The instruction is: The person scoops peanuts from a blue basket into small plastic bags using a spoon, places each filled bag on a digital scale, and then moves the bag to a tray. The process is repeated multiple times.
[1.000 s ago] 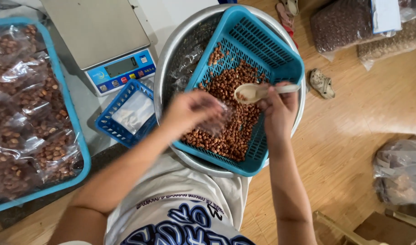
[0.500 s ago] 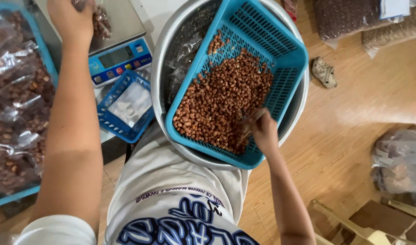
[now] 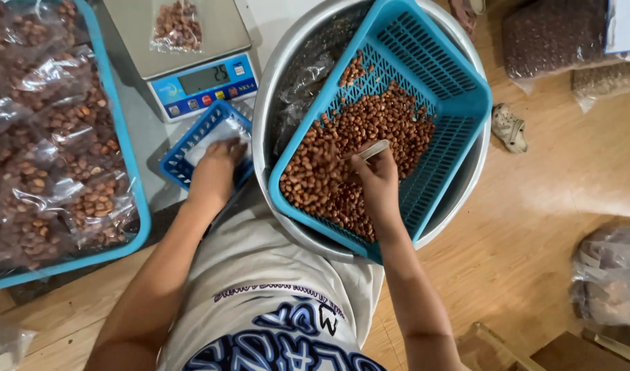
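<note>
Head view: reddish-brown peanuts are heaped in a tilted blue basket, where a pale scoop is clenched by the right hand. Loose bags in a small blue tray are touched by the left hand, fingers spread open

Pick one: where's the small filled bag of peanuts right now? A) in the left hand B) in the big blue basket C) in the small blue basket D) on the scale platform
D: the small bag of peanuts lies on the scale platform, while the left hand rests in the small blue basket.
</note>
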